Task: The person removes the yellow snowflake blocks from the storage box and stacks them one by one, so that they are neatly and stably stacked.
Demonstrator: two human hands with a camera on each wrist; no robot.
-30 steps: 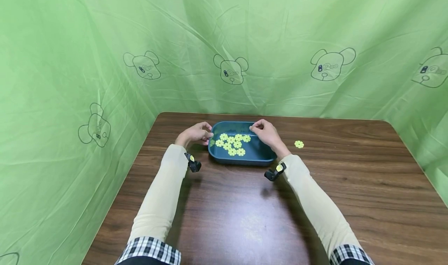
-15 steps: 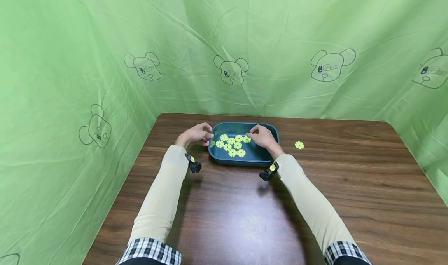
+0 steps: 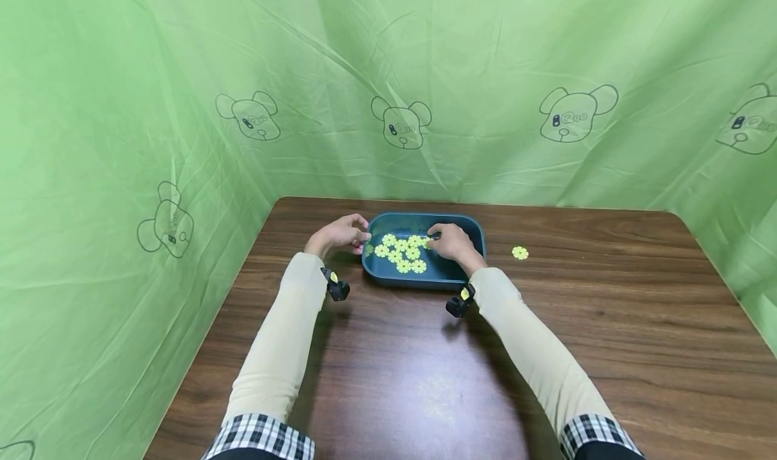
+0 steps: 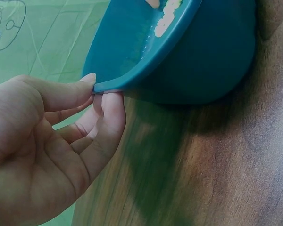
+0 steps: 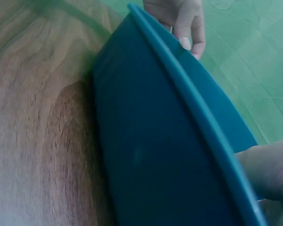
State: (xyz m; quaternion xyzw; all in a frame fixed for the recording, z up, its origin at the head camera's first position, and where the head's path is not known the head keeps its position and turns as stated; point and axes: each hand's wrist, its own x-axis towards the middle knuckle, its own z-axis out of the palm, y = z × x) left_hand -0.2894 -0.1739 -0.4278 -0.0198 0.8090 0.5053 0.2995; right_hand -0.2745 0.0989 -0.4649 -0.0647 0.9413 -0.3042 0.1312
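Note:
A dark blue rectangular tub (image 3: pixel 425 281) stands on the table, with several yellow flower-shaped pieces (image 3: pixel 403 266) lying on its floor toward the left. My left hand (image 3: pixel 341 234) is at the tub's left end; in the left wrist view the thumb and fingers (image 4: pixel 114 110) pinch its rim. Reaching down inside the tub, my right hand (image 3: pixel 452 241) has its fingertips at the rightmost flower piece (image 3: pixel 427 243), which they partly cover. The near wall hides those fingertips in the right wrist view, so I cannot tell whether they pinch the piece.
One yellow flower piece (image 3: pixel 520 253) lies alone on the brown wooden table (image 3: pixel 607 298), right of the tub. A green curtain (image 3: pixel 485 55) with bear-head drawings hangs along the back and sides.
My right hand has moved from above the tub's far rim down and toward me, onto the rightmost flower piece. The left hand keeps its place on the rim.

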